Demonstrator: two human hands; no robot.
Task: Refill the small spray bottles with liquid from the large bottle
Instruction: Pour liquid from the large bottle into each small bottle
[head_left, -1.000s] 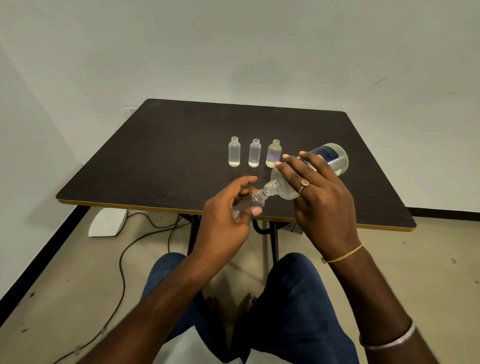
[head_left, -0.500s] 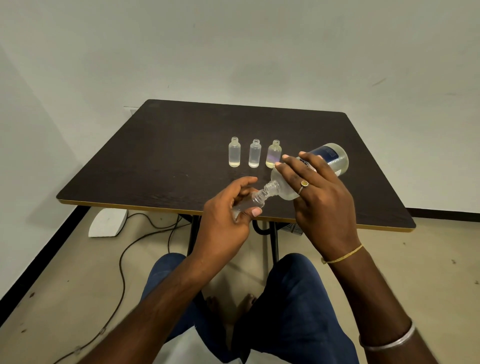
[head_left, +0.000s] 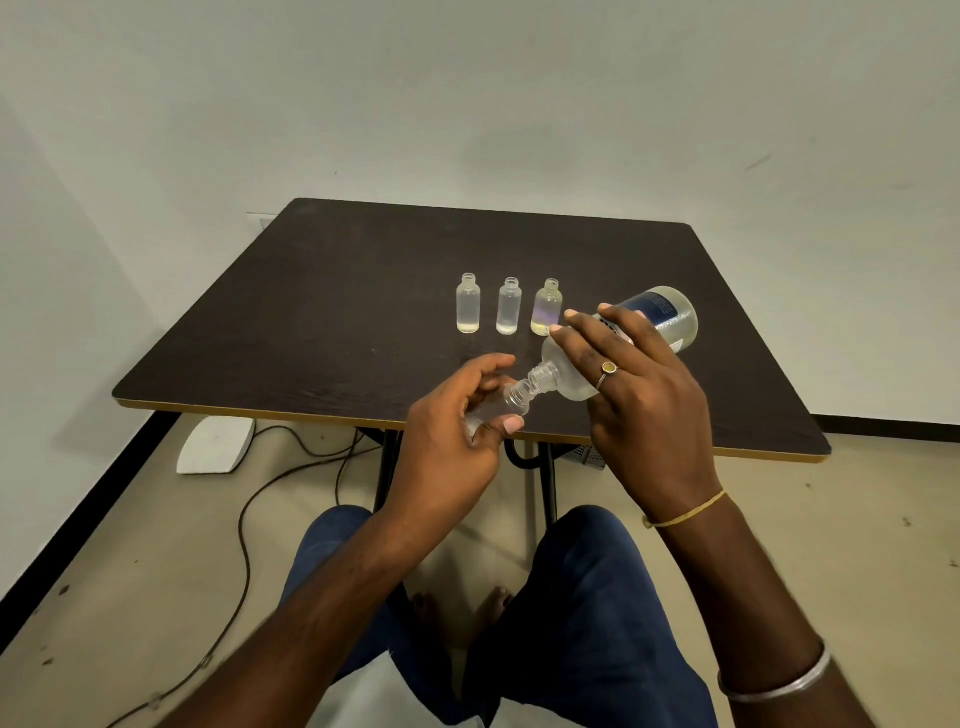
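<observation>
A plain pale wall backs a dark table (head_left: 363, 291) with a yellow edge, and the person sits at its near side, knees under it. Three small bottles stand uncapped in a row toward the middle of the table: the left bottle (head_left: 468, 304), the middle bottle (head_left: 509, 306) and the right bottle (head_left: 547, 307), each apart from its neighbour, each with only a shallow layer of liquid at the bottom; the right one looks yellowish. No spray caps show anywhere on the table.

The left hand (head_left: 447, 441) is clenched round a fourth small bottle (head_left: 501, 408), thumb and fingers wrapped about its body, holding it tilted above the table's near edge. The right hand (head_left: 639, 395) grasps the large bottle (head_left: 623, 343), tipped well over so its neck meets the mouth of the small one. Whether liquid is running is too fine to tell, though the small bottle looks nearly empty.

By my reading the task is at an early stage: this looks like the first pour in hand, three bottles on the table are barely filled, and any capping is left to do.

Against the frames from a second and half a second ago, nothing has visibly shifted; both hands, both held bottles and the row of three sit in the same places
</observation>
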